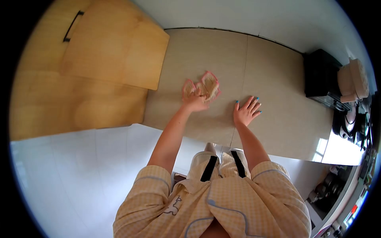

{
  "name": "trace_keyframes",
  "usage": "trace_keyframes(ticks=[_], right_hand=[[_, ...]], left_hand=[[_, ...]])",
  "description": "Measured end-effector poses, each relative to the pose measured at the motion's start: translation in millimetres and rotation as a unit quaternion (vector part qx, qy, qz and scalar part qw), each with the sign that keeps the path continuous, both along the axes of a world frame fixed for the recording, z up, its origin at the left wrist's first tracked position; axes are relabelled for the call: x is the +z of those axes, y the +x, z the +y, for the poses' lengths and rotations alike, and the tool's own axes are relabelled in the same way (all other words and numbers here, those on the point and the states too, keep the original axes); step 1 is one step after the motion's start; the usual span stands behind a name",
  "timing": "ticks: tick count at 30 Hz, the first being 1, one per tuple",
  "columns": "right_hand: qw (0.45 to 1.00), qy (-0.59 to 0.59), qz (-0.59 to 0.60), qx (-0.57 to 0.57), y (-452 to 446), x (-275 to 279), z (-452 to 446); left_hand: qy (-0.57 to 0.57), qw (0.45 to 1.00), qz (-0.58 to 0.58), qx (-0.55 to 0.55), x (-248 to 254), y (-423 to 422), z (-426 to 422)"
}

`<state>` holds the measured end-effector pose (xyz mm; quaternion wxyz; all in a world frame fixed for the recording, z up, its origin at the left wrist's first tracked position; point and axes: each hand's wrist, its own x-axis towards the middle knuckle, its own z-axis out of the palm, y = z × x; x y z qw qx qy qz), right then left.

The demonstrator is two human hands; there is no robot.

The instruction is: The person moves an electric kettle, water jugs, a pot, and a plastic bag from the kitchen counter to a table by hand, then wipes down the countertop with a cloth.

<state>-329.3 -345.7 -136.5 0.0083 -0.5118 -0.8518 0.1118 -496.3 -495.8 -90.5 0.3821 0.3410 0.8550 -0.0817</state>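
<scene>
My left hand (194,102) presses on a crumpled tan cloth (209,84) with a pink edge, on the beige countertop (198,51). Its fingers are bunched into the cloth, which partly hides them. Folds of the cloth stick out beyond the fingertips and to the left of the hand. To the right, my right hand (246,112) lies flat on the same countertop, its fingers spread and blue polish on the nails. Nothing is in it. A thin seam in the countertop runs between the two hands.
A wooden cabinet (115,43) with a black handle bounds the counter on the left. At the right end stand a black appliance (321,75) and a pale pink container (353,79). A white wall (230,14) rises behind; pots sit in an open compartment lower right.
</scene>
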Motion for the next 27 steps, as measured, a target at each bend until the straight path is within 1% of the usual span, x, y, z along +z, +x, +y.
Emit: trace_keyframes(ticks=[2,3,5,8,10,11,13,15,17,19,21,22,23,25,26,27], right_hand=[[0.998,-0.038,0.004,0.042,11.4,2.6,4.1],[0.998,-0.034,0.008,0.049,17.4,0.8,9.4],[0.986,-0.070,0.009,0.148,30.6,-1.2,21.1],[0.977,-0.075,0.034,0.196,38.8,-9.4,32.7],[0.973,-0.074,0.045,0.215,46.0,-11.6,37.5],[0.969,-0.081,0.048,0.227,48.1,-11.9,40.7],[0.968,-0.075,0.050,0.233,52.2,-13.4,47.2],[0.968,-0.067,0.051,0.235,54.0,-17.4,47.9],[0.965,-0.045,0.053,0.254,58.5,-27.1,41.2],[0.967,-0.028,0.060,0.244,54.2,-29.0,39.4],[0.974,-0.030,0.049,0.218,50.3,-26.6,36.2],[0.976,-0.032,0.047,0.211,46.6,-28.0,33.1],[0.981,-0.020,0.035,0.191,42.2,-29.6,28.8],[0.986,-0.011,0.017,0.167,35.1,-30.3,23.8],[0.989,-0.011,0.022,0.147,30.6,-31.3,20.7],[0.991,-0.011,0.027,0.128,25.7,-31.5,16.2]], left_hand=[[0.008,1.000,-0.010,0.022,4.8,32.3,-13.7],[0.019,0.999,-0.026,0.033,4.0,47.0,-17.5],[0.026,0.998,-0.029,0.042,-7.0,73.7,-29.2],[0.034,0.999,-0.015,0.040,-9.6,107.6,-35.1],[0.032,0.999,0.009,0.037,-12.4,129.9,-40.7],[0.013,0.999,0.013,0.028,-16.3,136.9,-41.9],[-0.004,1.000,0.020,0.014,-9.7,144.9,-37.9],[-0.017,0.998,0.000,0.058,0.3,145.2,-34.8],[-0.026,0.998,-0.014,0.062,10.9,143.8,-31.2],[-0.032,0.997,-0.026,0.063,6.1,137.8,-29.6],[-0.001,0.999,0.012,0.037,7.0,132.8,-31.3],[-0.003,1.000,0.009,0.030,-10.2,127.1,-38.6],[0.017,0.994,0.067,-0.079,-31.6,121.4,-48.3],[0.040,0.974,0.116,-0.191,-25.0,113.3,-39.4],[0.018,0.995,0.064,-0.074,-23.7,105.5,-31.8],[-0.007,0.999,0.012,0.045,7.5,96.8,-11.1]])
